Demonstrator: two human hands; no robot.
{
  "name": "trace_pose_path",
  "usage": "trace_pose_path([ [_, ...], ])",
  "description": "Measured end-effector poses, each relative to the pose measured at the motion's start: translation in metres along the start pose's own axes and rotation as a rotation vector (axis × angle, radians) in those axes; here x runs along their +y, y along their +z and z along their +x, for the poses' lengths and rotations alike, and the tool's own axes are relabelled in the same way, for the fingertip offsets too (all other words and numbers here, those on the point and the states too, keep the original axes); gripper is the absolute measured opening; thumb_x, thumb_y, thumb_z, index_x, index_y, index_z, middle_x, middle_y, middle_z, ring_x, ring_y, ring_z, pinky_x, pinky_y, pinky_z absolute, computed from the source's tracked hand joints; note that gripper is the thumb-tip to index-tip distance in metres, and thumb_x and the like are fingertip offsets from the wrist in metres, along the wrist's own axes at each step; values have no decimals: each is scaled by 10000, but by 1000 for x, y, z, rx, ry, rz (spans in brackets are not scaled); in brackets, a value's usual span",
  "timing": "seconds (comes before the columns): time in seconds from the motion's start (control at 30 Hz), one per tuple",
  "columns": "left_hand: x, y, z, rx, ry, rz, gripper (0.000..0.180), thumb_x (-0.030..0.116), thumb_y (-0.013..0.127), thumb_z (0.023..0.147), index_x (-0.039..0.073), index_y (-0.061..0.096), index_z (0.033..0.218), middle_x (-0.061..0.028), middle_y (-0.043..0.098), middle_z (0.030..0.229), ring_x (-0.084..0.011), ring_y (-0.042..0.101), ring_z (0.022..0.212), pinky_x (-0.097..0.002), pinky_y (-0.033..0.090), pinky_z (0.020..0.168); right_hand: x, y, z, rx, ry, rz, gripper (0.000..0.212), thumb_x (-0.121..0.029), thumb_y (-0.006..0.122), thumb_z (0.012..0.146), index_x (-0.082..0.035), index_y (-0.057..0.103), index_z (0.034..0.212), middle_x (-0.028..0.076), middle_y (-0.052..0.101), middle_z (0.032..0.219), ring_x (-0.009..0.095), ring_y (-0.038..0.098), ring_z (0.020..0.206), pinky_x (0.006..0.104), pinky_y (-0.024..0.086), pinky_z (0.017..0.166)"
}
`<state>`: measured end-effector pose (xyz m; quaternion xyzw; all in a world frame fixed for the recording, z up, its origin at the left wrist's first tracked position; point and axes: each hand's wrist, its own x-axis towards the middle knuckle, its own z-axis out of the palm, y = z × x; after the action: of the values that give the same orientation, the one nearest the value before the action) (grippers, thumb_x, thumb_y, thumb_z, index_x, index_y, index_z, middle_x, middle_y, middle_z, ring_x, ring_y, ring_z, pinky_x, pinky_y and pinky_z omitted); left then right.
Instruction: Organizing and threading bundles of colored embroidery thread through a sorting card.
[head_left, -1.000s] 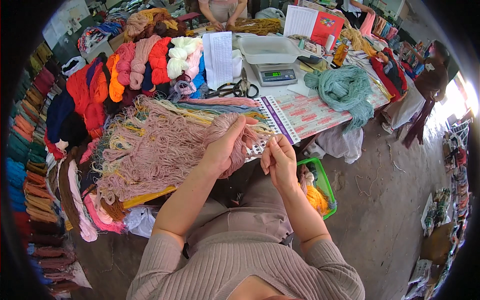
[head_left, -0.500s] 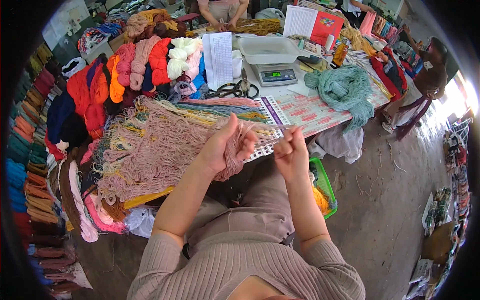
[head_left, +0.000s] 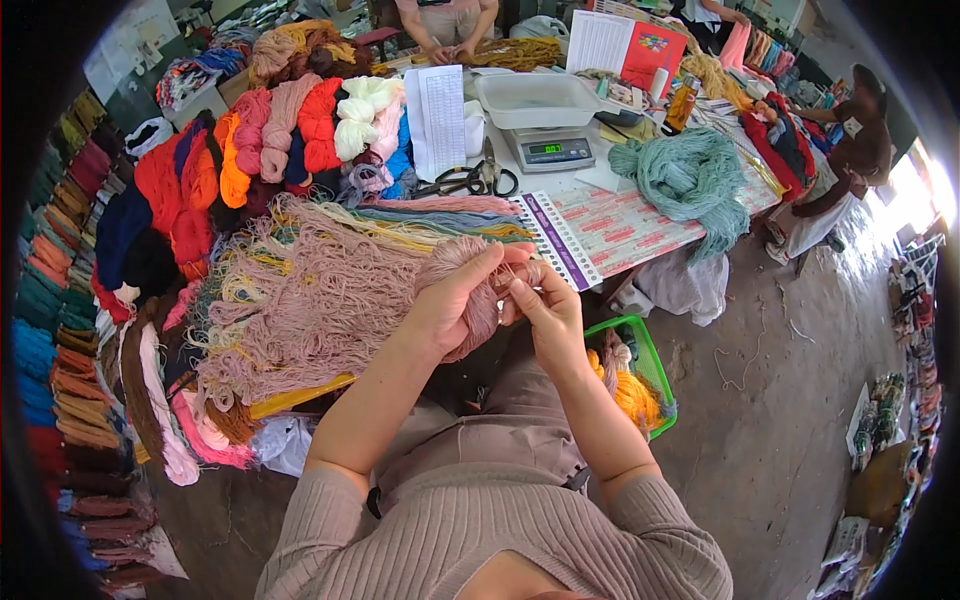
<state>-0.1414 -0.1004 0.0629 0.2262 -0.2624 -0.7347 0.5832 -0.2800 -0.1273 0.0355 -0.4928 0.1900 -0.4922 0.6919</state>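
A bundle of dusty pink yarn (head_left: 447, 265) is gripped in my left hand (head_left: 447, 305), with the thumb along its upper side. My right hand (head_left: 552, 318) meets it at the bundle's right end, thumb and fingers pinched on strands of the same yarn. Both hands are close together above my lap at the table's front edge. Just left of them spreads a wide layer of loose pink yarn (head_left: 300, 300) with yellow strands showing through. A white and purple card with holes along its edges (head_left: 560, 240) lies beyond my right hand.
Colourful skeins (head_left: 318, 125) line the table's back left. Black scissors (head_left: 470, 180), a digital scale (head_left: 548, 150) with a white tray and a teal skein (head_left: 690, 175) sit farther back. Right of my legs is a green basket (head_left: 655, 370) of yarn. Other people work beyond.
My right hand has come in from the right, where it held strands stretched out, to the end of the pink bundle. The scale's reading has changed slightly. A person at right has shifted.
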Motion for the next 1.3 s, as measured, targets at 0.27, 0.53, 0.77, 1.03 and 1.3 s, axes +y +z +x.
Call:
trace_pose_path([
  [0.27, 6, 10, 0, 241, 82, -4, 316, 257, 514, 932, -15, 579, 1078, -74, 597, 853, -140, 564, 680, -261, 450, 565, -9, 0, -5, -7, 98, 120, 125, -145, 489, 942, -22, 507, 926, 52, 571, 770, 117, 555, 633, 226, 452, 605],
  [0.53, 34, -5, -6, 273, 279, 843, 273, 281, 505, 937, 50, 638, 883, 11, 531, 637, -28, 397, 447, -170, 311, 415, -8, -16, -10, -48, 2, -717, 103, -95, 504, 927, -14, 516, 865, 14, 512, 701, 75, 496, 559, 207, 395, 500],
  [0.77, 177, -103, -62, 405, 113, 337, 374, 337, 495, 936, 161, 418, 614, 79, 306, 439, -33, 261, 318, -201, 200, 298, -86, -133, -6, 328, -414, 338, 233, -215, 452, 951, 3, 524, 987, 163, 558, 1148, 288, 522, 1123, 397, 433, 964],
  [1.03, 361, -198, -153, 595, 345, 168, 336, 265, 505, 933, 133, 439, 632, 76, 305, 421, -44, 261, 313, -191, 211, 296, -123, -325, -85, 608, -443, 448, 162, -183, 496, 935, -28, 509, 889, 33, 493, 818, 110, 434, 686, 225, 348, 561],
  [1.3, 337, -140, -86, 195, 671, 196, 424, 227, 474, 930, -57, 447, 1243, 63, 331, 528, -32, 336, 423, -178, 303, 417, -144, -327, -97, 959, -365, -326, 194, -159, 582, 889, -38, 624, 1035, -42, 503, 720, 46, 383, 587, 189, 292, 492],
])
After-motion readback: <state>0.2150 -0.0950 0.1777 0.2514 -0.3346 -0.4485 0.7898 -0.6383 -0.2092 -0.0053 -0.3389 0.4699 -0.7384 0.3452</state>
